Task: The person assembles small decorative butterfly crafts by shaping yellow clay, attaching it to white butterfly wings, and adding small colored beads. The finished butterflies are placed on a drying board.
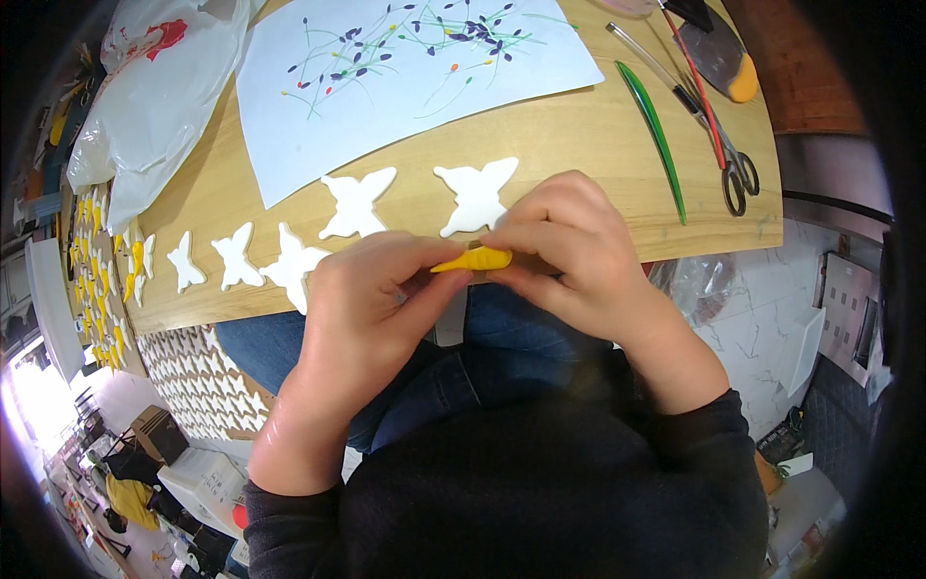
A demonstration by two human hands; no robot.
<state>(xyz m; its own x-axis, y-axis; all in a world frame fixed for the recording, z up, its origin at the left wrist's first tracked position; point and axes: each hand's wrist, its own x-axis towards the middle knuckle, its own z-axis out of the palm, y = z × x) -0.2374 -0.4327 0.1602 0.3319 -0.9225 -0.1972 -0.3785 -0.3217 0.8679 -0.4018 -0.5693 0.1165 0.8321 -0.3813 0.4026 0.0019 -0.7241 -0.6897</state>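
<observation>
Between the fingertips of both hands is a small tapered yellow piece (pixel 481 259), ridged and clay-like, held above the table's near edge. My left hand (pixel 383 289) pinches its pointed end between thumb and forefinger. At its thicker, rounded end are the fingers of my right hand (pixel 579 246). A small dark bit shows on its upper side, too small to name. Just beyond my hands lie two white butterfly-shaped pieces, one on the left (pixel 358 203) and one on the right (pixel 477 195). Another white butterfly piece (pixel 291 266) is partly covered by my left hand.
A paper sheet (pixel 325 148) holds several thin green stems with coloured tips. To its left is a white plastic bag (pixel 159 94). Green modelling tool (pixel 655 137), scissors (pixel 736 177) and scraper (pixel 712 54) lie right. Boards with white (pixel 202 383) and yellow-white pieces (pixel 98 282) stand left.
</observation>
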